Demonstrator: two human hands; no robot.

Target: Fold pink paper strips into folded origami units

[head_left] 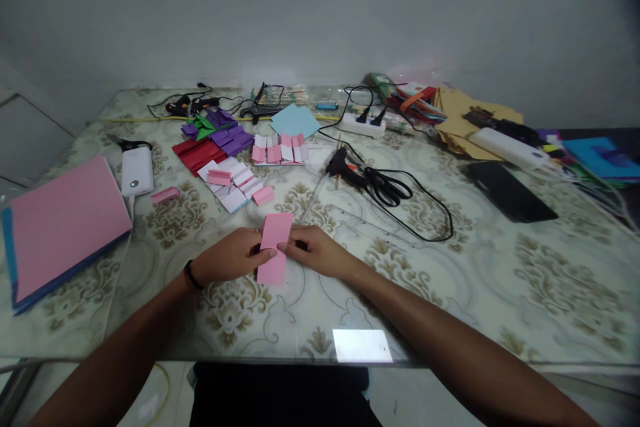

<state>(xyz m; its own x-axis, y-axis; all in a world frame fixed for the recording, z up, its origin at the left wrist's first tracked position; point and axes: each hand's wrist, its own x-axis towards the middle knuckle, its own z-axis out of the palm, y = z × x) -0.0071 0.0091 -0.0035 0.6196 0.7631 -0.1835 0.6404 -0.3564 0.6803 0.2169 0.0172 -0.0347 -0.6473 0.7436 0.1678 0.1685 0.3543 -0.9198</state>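
Note:
Between my two hands I hold a pink paper strip [276, 230], raised a little above the near middle of the table [320, 307]. My left hand [233, 255] grips its left side, thumb lying across the front. From the right, my right hand [316, 250] pinches the same strip, its thumb almost meeting the other. Fingers behind the paper are hidden. Beyond the hands lie folded pink and white paper pieces [235, 197], with small folded pink pieces [263, 195] on and beside them. A separate folded pink piece [165, 195] rests farther left.
A pink paper stack [67, 227] and a white power bank [137, 170] are at left. Right of centre lies a black glue gun [347, 170] with a coiled cord. A power strip [363, 124], a black phone-like slab [510, 190] and brown envelopes [470, 120] sit farther right.

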